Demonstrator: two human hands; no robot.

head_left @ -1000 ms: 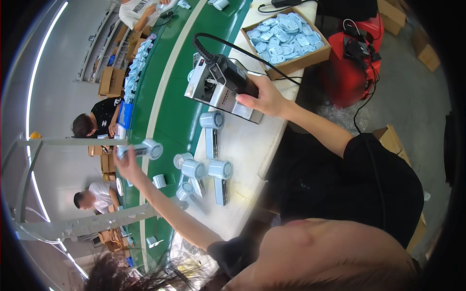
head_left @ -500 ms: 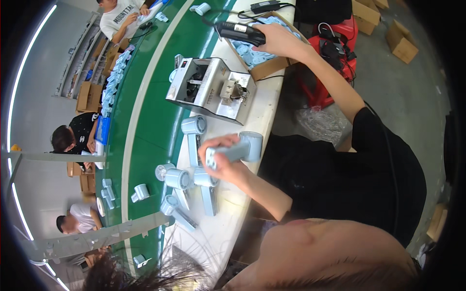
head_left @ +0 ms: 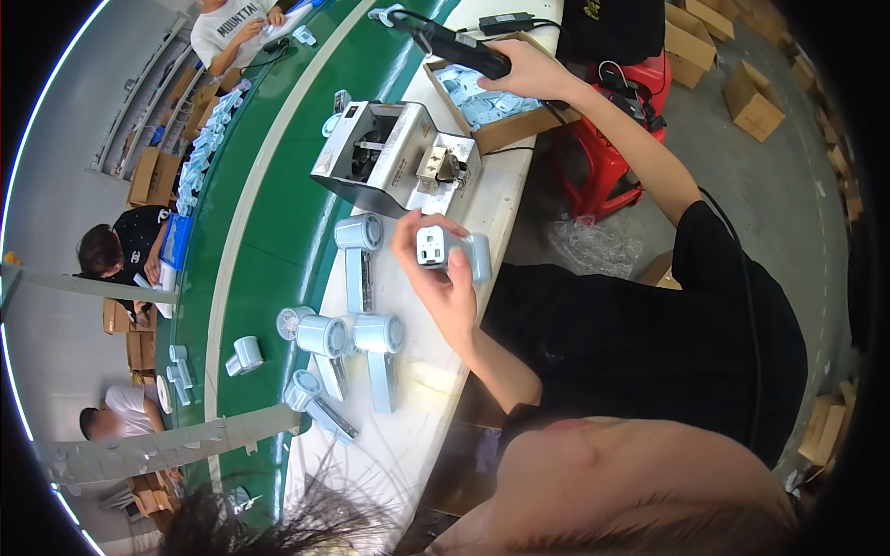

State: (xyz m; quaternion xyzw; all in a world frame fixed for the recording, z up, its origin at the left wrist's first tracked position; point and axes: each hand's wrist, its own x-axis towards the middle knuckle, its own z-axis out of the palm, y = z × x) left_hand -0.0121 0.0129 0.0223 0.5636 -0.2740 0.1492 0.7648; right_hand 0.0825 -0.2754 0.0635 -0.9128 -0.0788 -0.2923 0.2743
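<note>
My left hand (head_left: 440, 278) is closed around a light-blue handheld fan (head_left: 478, 258). The white end of its handle, with small slots, faces up, and my palm hides part of the body. Over a cardboard box (head_left: 519, 130) of light-blue plastic parts (head_left: 482, 97), my right hand (head_left: 530, 69) grips a black electric screwdriver (head_left: 464, 53), its far end pointing to the upper left. Between the hands stands a silver-and-black screw feeder (head_left: 399, 157). More handheld fans lie on the white bench (head_left: 422, 394), among them one (head_left: 359, 264) beside my left hand; some have open handles showing their insides.
A green conveyor belt (head_left: 278, 241) with several fan parts runs along the bench. People sit across it, one in white (head_left: 227, 32). A black adapter (head_left: 506, 22) with cords lies beyond the box. A red stool (head_left: 598, 176) and cartons (head_left: 756, 100) stand on the floor.
My left hand has turned the fan so its handle end faces up. My right hand has swung the screwdriver's far end up and left. The whole view has shifted slightly.
</note>
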